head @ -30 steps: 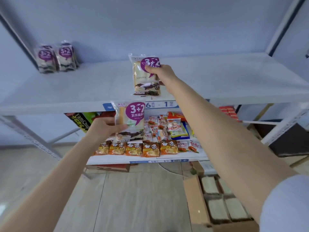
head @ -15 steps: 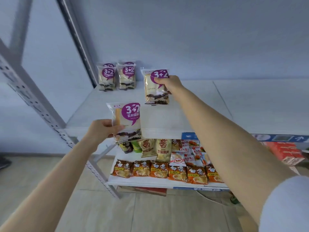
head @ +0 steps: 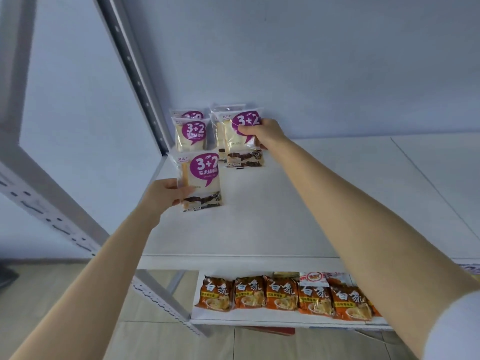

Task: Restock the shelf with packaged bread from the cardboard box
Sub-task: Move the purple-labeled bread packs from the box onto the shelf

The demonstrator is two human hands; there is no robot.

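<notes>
I see two short rows of clear bread packets with purple "3+2" labels (head: 192,133) already standing upper centre on the white shelf (head: 259,216). My right hand (head: 262,133) is clamped on another packet (head: 242,141), upright, label forward, joining the right row; my left hand (head: 166,194) grips one (head: 200,181) before the left. The box is out of view, so I cannot tell what remains.

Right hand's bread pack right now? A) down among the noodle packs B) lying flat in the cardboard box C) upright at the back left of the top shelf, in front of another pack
C: the right hand holds its bread pack upright on the top shelf, in front of another pack.
</notes>
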